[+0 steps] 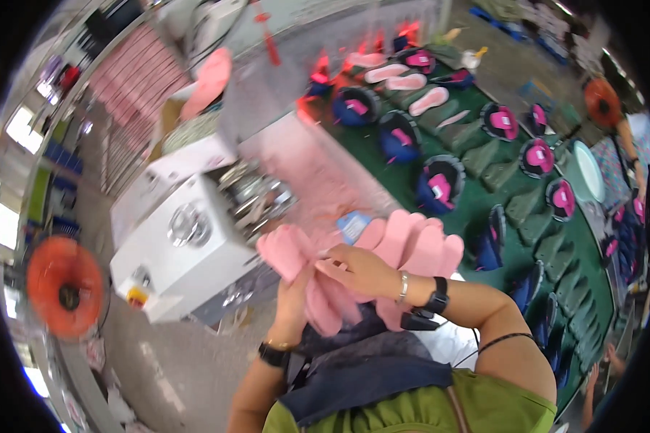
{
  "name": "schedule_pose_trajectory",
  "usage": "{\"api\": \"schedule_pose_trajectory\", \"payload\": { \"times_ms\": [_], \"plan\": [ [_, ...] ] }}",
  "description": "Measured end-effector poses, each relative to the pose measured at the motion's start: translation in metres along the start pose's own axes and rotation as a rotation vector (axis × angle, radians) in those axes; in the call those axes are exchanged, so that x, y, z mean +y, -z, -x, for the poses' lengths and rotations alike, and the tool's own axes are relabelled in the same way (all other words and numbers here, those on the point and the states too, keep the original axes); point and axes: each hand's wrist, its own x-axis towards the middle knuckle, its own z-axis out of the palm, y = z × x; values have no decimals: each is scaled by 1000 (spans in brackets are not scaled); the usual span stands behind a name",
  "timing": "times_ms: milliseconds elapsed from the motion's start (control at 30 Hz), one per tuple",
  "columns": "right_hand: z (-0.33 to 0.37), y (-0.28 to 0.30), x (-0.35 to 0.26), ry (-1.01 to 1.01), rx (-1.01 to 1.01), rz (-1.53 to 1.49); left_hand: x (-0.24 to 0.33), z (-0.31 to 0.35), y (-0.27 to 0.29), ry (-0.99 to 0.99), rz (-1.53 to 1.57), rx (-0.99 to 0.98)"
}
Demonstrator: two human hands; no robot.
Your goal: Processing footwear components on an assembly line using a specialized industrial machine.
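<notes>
Both hands work close together at the centre of view. Left hand (291, 294): wrapped around a bundle of pink insoles (284, 251), grasping it from below; the insoles stand fanned, forward ends up. Right hand (362, 270): fingers bent, tips against the bundle's right side – cannot tell whether they pinch an insole or merely touch it. Black bands on both wrists; a light metal bracelet also on the right.

A pile of pink insoles (412, 244) lies just beyond the right hand, overlapping like slices. A blue card (353, 226) rests between pile and bundle on the pink surface (303, 155); any print on it is too small to read.

Left of the bundle: white machine (177, 242), round metal fitting on its side, red-and-yellow switch (136, 297) on the lower corner, heap of shiny metal parts (256, 195) beside it.

To the right, a green surface (468, 225) carries dark blue shoe uppers (440, 180) with pink inner pieces, plus rows of green lasts (525, 206). Small white labels show on several pink pieces – lettering not legible.

Far left: orange fan (65, 289). Another person's arm shows at the upper right edge.
</notes>
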Motion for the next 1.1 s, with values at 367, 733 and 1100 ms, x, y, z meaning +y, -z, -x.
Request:
{"api": "schedule_pose_trajectory", "payload": {
  "times_ms": [367,733,1100],
  "plan": [
    [-87,-22,72,74,179,-23,15,66,49,245,307,-245],
    [-132,7,41,-59,205,364,35,82,50,222,262,-254],
    [-149,-19,81,144,310,473,16,86,58,217,224,-56]
  ]
}}
